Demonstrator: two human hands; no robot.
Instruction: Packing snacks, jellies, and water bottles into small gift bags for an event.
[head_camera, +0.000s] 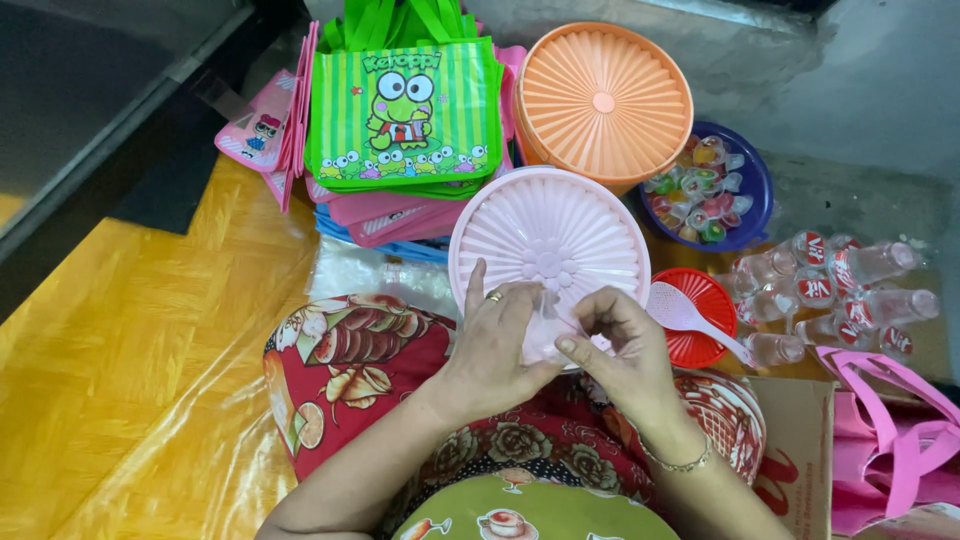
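Note:
My left hand (493, 345) and my right hand (620, 345) meet over my lap, both pinching a small clear plastic bag (548, 322) between thumbs and fingers. The bag is thin and see-through, and what is inside it cannot be made out. A ring sits on a left finger and a thin bracelet circles my right wrist. Just beyond the hands lies a round pink ribbed lid (548, 235) on its container.
An orange ribbed container (604, 100) stands behind the pink one. A blue bowl of small jelly cups (748, 170), a red strainer (700, 300) with a white spoon (680, 312), and several small water bottles (830, 285) lie right. Green frog-print bags (405, 110) are stacked left; pink bags (890, 440) at lower right.

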